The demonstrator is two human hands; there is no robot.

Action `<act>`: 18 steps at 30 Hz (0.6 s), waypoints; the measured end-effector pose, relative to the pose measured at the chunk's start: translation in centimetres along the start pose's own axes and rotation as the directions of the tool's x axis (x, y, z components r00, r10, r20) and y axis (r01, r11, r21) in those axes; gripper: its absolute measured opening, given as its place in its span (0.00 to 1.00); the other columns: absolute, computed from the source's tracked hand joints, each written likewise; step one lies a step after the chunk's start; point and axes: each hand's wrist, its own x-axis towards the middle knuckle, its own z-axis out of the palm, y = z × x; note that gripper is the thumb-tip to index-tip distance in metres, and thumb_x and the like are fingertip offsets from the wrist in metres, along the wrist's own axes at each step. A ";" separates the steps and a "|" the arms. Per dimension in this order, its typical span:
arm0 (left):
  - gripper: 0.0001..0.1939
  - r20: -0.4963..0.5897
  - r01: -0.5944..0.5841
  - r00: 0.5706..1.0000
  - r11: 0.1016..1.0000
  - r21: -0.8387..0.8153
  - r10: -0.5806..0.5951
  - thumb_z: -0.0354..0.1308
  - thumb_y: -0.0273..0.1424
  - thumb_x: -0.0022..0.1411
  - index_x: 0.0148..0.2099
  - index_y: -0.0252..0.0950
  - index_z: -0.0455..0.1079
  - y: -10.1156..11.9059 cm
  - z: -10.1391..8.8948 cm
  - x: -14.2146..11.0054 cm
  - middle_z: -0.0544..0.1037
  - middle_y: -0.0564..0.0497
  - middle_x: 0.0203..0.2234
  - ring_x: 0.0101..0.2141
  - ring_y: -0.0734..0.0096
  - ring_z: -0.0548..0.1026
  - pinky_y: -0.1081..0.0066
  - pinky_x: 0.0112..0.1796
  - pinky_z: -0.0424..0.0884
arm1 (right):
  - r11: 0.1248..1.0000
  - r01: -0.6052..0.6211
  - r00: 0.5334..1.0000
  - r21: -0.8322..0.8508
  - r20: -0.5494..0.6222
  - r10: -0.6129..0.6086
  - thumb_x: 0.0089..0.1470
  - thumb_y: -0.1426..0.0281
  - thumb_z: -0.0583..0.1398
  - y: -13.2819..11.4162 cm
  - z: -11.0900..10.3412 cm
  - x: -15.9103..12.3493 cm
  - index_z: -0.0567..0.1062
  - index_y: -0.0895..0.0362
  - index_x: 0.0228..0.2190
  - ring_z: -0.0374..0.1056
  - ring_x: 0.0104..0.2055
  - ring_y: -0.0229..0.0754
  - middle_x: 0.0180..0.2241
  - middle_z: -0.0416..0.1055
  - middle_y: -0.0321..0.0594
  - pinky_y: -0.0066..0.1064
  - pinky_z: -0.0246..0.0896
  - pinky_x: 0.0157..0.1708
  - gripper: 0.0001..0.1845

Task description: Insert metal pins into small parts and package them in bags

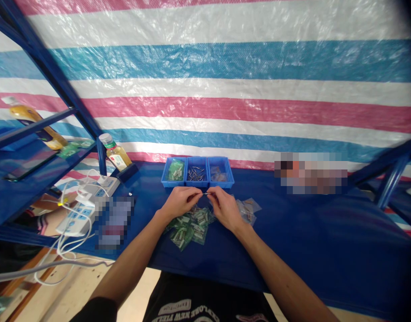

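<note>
**A:** What do we have in hand at this moment?

**B:** Our left hand and our right hand are both closed in a fine pinch, fingertips meeting over a slim metal pin. It's too small to tell whether that's one piece or two.

**A:** And where is the pin?

**B:** Centred in front of us, seemingly held clear of the blue tabletop, just near of three blue plastic bins. A heap of green-labelled packets lies right under our hands, and clear bags of copper-coloured pieces lie just beside our right hand.

**A:** How far along do we look?

**B:** Partway at most, I'd judge. No bin looks emptied: the left one holds green packets, the middle one loose metal pins, the right one clear packets. The heap near us also looks sizeable, though we can't count it.

**A:** What's further out?

**B:** Off to the left, a white power strip trails white cables, and a juice bottle stands at the foot of a blue metal shelf. A striped tarpaulin hangs across the far side.
</note>
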 end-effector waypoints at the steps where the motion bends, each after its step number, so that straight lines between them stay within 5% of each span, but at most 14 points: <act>1: 0.12 -0.002 -0.005 1.000 1.000 0.001 0.005 0.55 0.35 0.73 0.45 0.35 0.77 0.0 0.0 0.0 0.80 0.50 0.28 0.27 0.73 0.75 0.74 0.31 0.68 | 1.000 0.007 1.000 -0.005 0.003 -0.007 0.71 0.67 0.51 0.0 0.0 0.0 0.71 0.52 0.46 0.74 0.39 0.46 0.39 0.76 0.41 0.34 0.66 0.40 0.10; 9: 0.12 -0.003 -0.010 1.000 1.000 0.005 0.010 0.55 0.35 0.73 0.44 0.35 0.77 0.0 0.0 0.0 0.80 0.49 0.29 0.27 0.73 0.75 0.74 0.32 0.68 | 0.998 -0.041 0.998 -0.038 -0.045 0.039 0.71 0.65 0.50 0.1 -0.1 0.2 0.73 0.52 0.37 0.72 0.37 0.45 0.35 0.74 0.41 0.34 0.66 0.40 0.14; 14: 0.12 -0.008 0.011 1.000 1.000 0.000 -0.011 0.54 0.35 0.74 0.43 0.35 0.77 0.0 -0.2 0.0 0.80 0.50 0.29 0.26 0.74 0.74 0.74 0.31 0.67 | 0.998 -0.037 0.999 0.047 -0.021 0.038 0.70 0.65 0.52 0.0 -0.1 0.0 0.70 0.52 0.50 0.74 0.40 0.47 0.40 0.76 0.42 0.35 0.67 0.41 0.11; 18: 0.14 -0.014 0.008 1.000 1.000 0.005 -0.008 0.52 0.36 0.74 0.43 0.35 0.77 0.0 -0.2 0.1 0.80 0.50 0.28 0.26 0.74 0.73 0.74 0.31 0.67 | 1.000 0.001 1.000 0.020 -0.018 -0.001 0.71 0.66 0.50 0.1 -0.1 0.1 0.72 0.52 0.44 0.73 0.38 0.46 0.38 0.75 0.42 0.34 0.66 0.41 0.11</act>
